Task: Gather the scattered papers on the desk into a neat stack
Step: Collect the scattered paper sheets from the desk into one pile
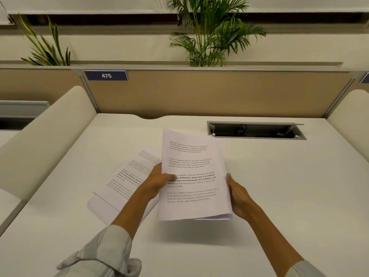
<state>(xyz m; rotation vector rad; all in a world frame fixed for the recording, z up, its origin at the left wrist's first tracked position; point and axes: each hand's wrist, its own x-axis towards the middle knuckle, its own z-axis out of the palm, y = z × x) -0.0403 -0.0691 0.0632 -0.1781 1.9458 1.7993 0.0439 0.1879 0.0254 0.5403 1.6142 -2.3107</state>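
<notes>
The sheaf of white printed paper sheets [192, 174] sits at the centre of the frame, lifted off the plain white desk top [279, 186] and casting a soft shadow below its near edge. The left hand [157, 181] pinches its left edge, thumb on the printed face and fingers behind; the right hand [238, 194] presses against the right edge, fingers curled behind it, though how firmly they close cannot be told. At the lower right corner the sheets fan apart a little, so the bundle is not yet squared; if the grip on either side slackens, I judge the loose lower sheets could slide out and scatter back over the desk. A hard squeeze from both sides could instead bow or crease the pages. Left of centre, a few more white printed sheets [123, 180] lie overlapped and skewed on the desk, partly hidden under the left forearm; that arm rests over them, so dragging it away carelessly might push them toward the near edge. In the upper right of the desk an open grey cable slot [255, 130] lies well apart from the paper. The beige partition panel [199, 92] with its blue number plate [106, 75], and the green palm plants [211, 35] behind it, block nothing.
</notes>
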